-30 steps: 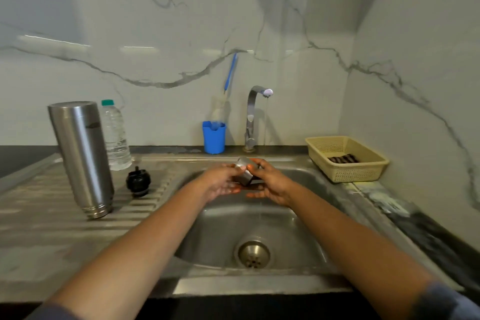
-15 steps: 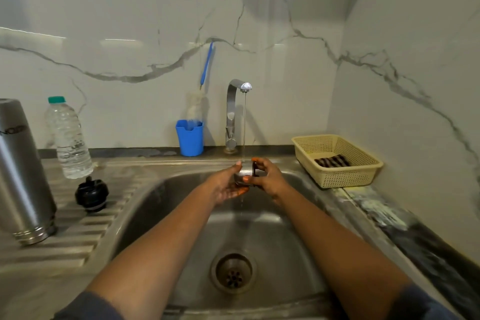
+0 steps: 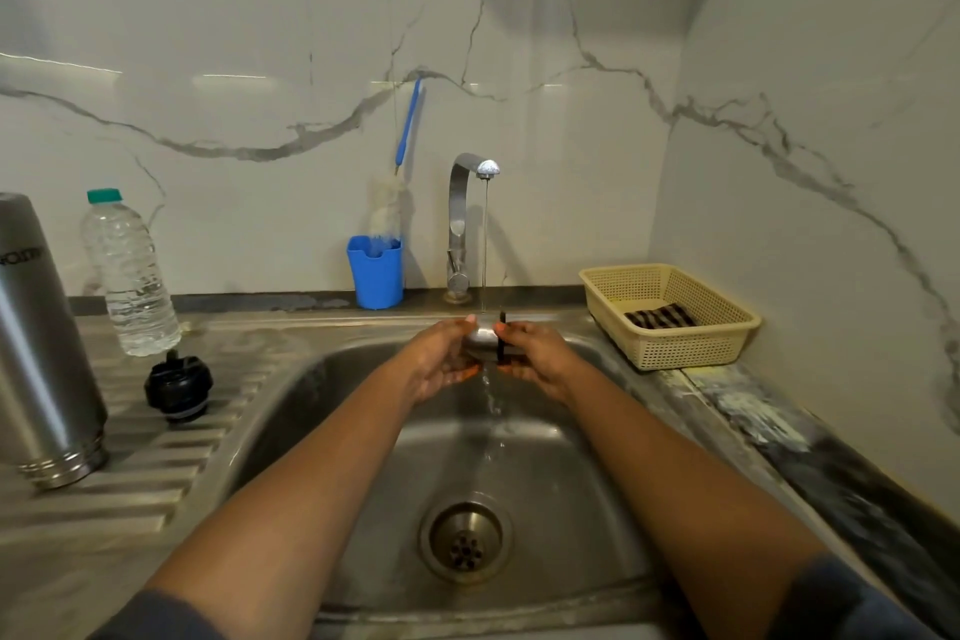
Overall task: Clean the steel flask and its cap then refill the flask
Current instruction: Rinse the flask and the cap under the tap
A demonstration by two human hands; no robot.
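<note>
A small steel cap [image 3: 484,340] with a black handle sits under the running tap [image 3: 470,218], over the sink [image 3: 363,431]. My left hand [image 3: 441,356] cups its left side and my right hand [image 3: 535,353] grips its right side at the handle. Water runs off the cap into the basin. The tall steel flask [image 3: 41,343] stands upside down on the draining board at the far left. A black stopper [image 3: 178,387] lies on the board beside it.
A clear water bottle [image 3: 130,276] with a green top stands behind the stopper. A blue holder [image 3: 376,270] with a bottle brush [image 3: 400,172] stands left of the tap. A cream basket [image 3: 670,314] holding a checked cloth sits at the right.
The camera has swung right and closer, so the flask now sits at the left edge. Both hands have kept the cap under the stream and turned it slightly.
</note>
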